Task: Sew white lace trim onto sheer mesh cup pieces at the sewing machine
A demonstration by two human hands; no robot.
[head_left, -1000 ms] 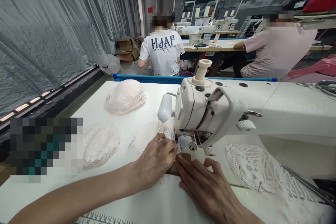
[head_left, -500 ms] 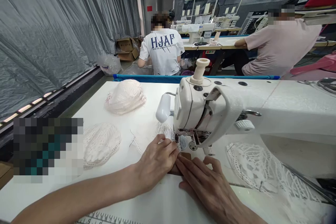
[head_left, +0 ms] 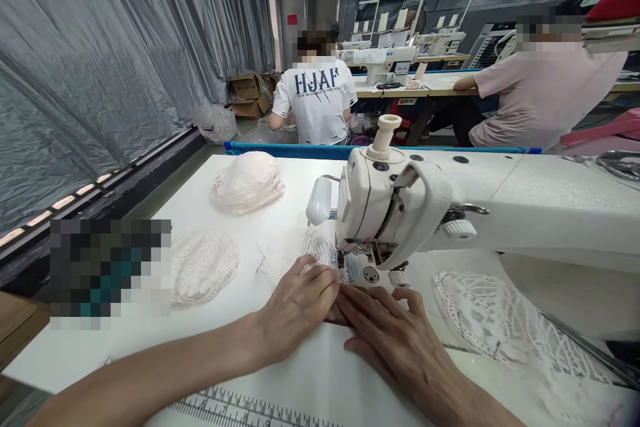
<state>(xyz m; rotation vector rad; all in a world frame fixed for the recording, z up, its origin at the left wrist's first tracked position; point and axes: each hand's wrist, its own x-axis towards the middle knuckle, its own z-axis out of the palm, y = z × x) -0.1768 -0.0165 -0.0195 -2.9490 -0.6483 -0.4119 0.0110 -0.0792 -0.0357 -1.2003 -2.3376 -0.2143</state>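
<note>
One left hand curls at the lace, presumably steering it; I can't confirm its grip. Right hand lies nearly flat, apparently bracing, hold unclear.

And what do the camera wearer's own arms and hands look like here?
The left hand and right hand are ungloved, and no ring shows on the visible fingers. Both wrists are without a watch or bracelet. The left forearm and right forearm are slim, with no sleeve in view.
</note>
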